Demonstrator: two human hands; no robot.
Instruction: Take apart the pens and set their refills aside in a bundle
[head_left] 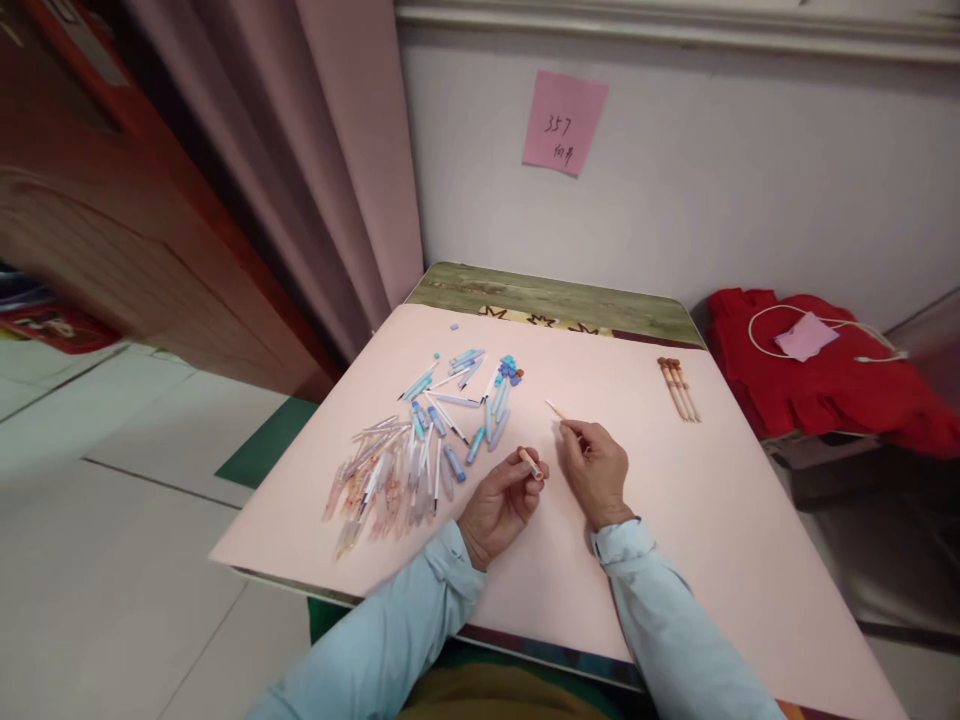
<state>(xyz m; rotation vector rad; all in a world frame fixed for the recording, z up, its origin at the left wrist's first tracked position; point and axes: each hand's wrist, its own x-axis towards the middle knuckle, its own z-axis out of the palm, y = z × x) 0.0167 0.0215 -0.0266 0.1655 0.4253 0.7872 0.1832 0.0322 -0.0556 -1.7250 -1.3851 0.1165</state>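
Note:
My left hand (496, 508) is closed around a short peach-coloured pen barrel section (531, 464), its open end tilted down to the right. Just to the right, my right hand (598, 472) pinches a thin pen piece (553, 408) whose pale tip points up and left; the rest of it is hidden by the fingers. The two pieces are apart. Left of my hands lies a loose spread of pen parts: white refills (454, 398), blue grip sections (454, 463), clear barrels (394, 490) and a small heap of blue and brown toppers (510, 370).
Several pens with brown tops (679, 390) lie side by side at the table's right. A pale sheet covers the table (720, 560). Beyond its right edge is a red cloth (847, 390) with a white cable. Behind is a wall with a pink note (564, 122).

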